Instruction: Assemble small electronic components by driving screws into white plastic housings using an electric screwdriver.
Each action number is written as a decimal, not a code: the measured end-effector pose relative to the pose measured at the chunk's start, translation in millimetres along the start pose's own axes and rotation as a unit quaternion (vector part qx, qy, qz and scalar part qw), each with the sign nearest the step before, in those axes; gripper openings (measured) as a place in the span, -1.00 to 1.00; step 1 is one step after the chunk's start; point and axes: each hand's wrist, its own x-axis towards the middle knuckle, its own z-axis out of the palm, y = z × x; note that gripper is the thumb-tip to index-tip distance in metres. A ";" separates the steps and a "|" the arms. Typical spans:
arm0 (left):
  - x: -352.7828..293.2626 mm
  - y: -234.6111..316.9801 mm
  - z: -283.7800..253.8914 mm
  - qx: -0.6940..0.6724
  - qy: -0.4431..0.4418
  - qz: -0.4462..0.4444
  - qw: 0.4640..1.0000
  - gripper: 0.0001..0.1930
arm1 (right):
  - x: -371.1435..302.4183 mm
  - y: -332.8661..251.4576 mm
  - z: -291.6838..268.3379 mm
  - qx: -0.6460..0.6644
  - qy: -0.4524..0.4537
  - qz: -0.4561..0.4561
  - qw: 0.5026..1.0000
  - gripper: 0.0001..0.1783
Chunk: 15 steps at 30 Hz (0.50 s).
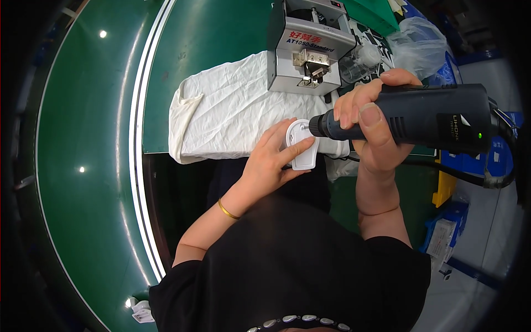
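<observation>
My left hand (271, 160) grips a small white plastic housing (303, 157), rounded at its far end, with the thumb laid across it. My right hand (379, 119) is wrapped round a black electric screwdriver (431, 113), held almost level and pointing left. The screwdriver's tip meets the housing near its rounded end, where a small screw-like spot shows; whether the bit sits in a screw is too small to tell. Beneath the hands and the housing lies a folded white cloth (232, 110) at the edge of the green table.
A grey screw feeder machine (307, 55) stands beyond the cloth. Right of it are a clear plastic container (354, 69), a plastic bag (417, 44) and a green bin (373, 14). The screwdriver's black cable (464, 176) loops at the right. Another white part (142, 312) lies at the lower left.
</observation>
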 end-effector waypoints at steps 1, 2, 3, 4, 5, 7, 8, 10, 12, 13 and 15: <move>-0.1 -0.3 -0.2 0.002 -0.002 0.002 1.000 -0.30 | -0.3 -0.2 -0.6 0.002 -0.003 0.007 1.000 -0.48; -0.1 -0.5 -0.3 0.002 -0.001 0.001 1.000 -0.30 | 0.0 0.1 -2.3 0.002 -0.004 0.008 1.000 -0.48; -0.1 -0.8 -0.3 0.000 0.001 0.003 1.000 -0.30 | 0.4 0.7 -4.3 -0.047 -0.016 -0.008 0.999 -0.48; -0.2 -1.1 -0.4 -0.002 0.003 0.004 1.000 -0.29 | 0.9 1.3 -5.2 -0.097 -0.028 -0.024 0.995 -0.49; -0.3 -1.5 -0.1 -0.003 0.002 0.004 1.000 -0.29 | 1.2 1.7 -4.2 -0.097 -0.028 -0.023 0.995 -0.49; 0.2 -2.4 0.5 -0.004 0.004 0.008 1.000 -0.30 | 2.4 2.6 0.5 -0.060 -0.025 -0.023 0.998 -0.53; 0.4 -2.1 0.2 -0.005 0.003 0.007 1.000 -0.30 | 2.9 3.9 2.7 -0.061 -0.024 -0.022 0.998 -0.53; 1.4 -0.9 -0.6 0.002 0.003 0.009 1.000 -0.30 | 4.6 6.3 7.2 -0.046 -0.015 -0.059 0.997 -0.57; 0.0 -1.9 -0.5 0.003 0.004 0.007 1.000 -0.30 | 5.2 3.7 13.7 -0.022 -0.001 -0.028 0.999 -0.58; -0.7 -2.1 -0.6 0.005 0.003 0.006 1.000 -0.31 | 5.5 2.4 15.7 0.001 0.014 0.002 1.000 -0.60; -0.3 -1.5 -0.6 0.000 0.000 0.005 1.000 -0.31 | 5.8 3.5 15.7 0.015 0.017 0.006 1.000 -0.60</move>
